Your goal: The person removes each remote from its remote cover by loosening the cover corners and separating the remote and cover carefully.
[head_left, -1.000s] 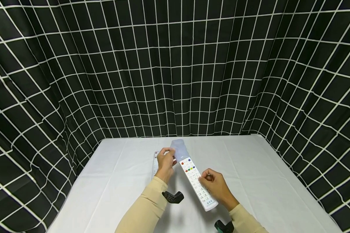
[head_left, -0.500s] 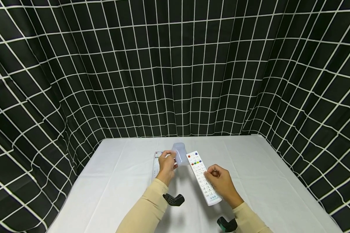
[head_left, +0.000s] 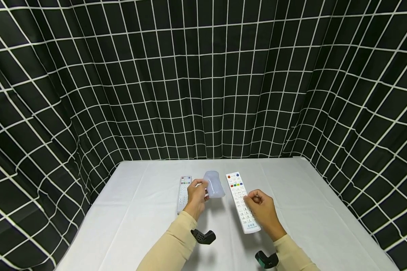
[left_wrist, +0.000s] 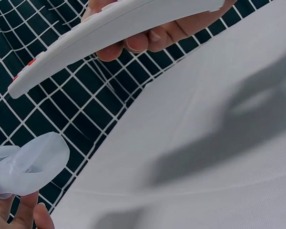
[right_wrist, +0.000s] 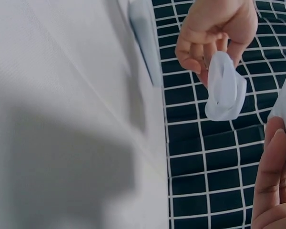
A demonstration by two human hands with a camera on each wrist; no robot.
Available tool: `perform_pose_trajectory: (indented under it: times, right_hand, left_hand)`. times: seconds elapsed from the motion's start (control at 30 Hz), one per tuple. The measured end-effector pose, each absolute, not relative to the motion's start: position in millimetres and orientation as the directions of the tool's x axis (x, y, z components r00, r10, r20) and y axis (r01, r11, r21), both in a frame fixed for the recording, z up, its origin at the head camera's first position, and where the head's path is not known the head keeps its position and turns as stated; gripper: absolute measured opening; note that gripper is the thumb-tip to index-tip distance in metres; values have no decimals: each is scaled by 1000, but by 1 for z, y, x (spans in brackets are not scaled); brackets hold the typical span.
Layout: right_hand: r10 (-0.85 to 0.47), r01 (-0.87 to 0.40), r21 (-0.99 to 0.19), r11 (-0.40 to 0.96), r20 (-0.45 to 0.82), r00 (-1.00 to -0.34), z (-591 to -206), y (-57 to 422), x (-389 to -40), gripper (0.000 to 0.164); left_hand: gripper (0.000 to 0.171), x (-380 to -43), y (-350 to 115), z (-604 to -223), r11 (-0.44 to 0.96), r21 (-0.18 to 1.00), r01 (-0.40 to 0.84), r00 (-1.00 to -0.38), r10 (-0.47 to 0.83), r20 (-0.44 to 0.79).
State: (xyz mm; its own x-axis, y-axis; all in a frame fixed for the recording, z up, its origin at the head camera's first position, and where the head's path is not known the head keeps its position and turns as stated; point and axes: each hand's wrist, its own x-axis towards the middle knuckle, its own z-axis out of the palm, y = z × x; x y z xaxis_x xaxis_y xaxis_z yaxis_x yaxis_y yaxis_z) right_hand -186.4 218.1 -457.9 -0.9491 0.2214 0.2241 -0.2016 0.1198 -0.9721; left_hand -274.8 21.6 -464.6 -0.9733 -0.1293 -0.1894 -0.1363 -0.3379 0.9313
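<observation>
My left hand point(head_left: 196, 195) pinches a soft, translucent bluish cover point(head_left: 214, 184) by its left side; it is a remote control sleeve. In the left wrist view the cover point(left_wrist: 45, 162) has an open, rounded mouth. To the right, my right hand point(head_left: 262, 210) holds a white remote control point(head_left: 238, 197) by its right edge, thumb on the keys and fingers underneath. Coloured buttons show near its far end. In the left wrist view the remote point(left_wrist: 114, 33) hangs over its shadow on the table, apart from the cover. The right wrist view shows the limp cover point(right_wrist: 224, 93) below my left fingers.
A second remote control point(head_left: 183, 195) lies on the white cloth-covered table point(head_left: 149, 226), just left of my left hand and partly behind it. Black curtains point(head_left: 207, 94) with a white grid surround the table at the back and sides. A black camera mount sits at each wrist.
The white remote has come fully out of the cover and moved right with my right hand. The cover has shifted slightly nearer and right, and more of the second remote shows.
</observation>
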Motion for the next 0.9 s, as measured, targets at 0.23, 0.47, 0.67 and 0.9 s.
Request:
perform_pose_trajectory:
  times: [0.23, 0.47, 0.67, 0.9]
  right_hand:
    - [229, -235, -957, 168, 270, -935, -434, 215, -177, 10]
    - [276, -207, -957, 201, 258, -926, -440, 219, -184, 9]
    - [312, -186, -958, 219, 250, -917, -472, 232, -204, 12]
    - [334, -191, -946, 261, 274, -902, -489, 237, -213, 13]
  left_hand:
    - [5, -275, 21, -468, -358, 922, -146, -975, -105, -195]
    - [7, -273, 20, -474, -385, 908, -167, -973, -83, -215]
    - [8, -271, 20, -479, -373, 912, -172, -973, -82, -217]
    - [1, -267, 18, -482, -358, 914, -191, -971, -67, -229]
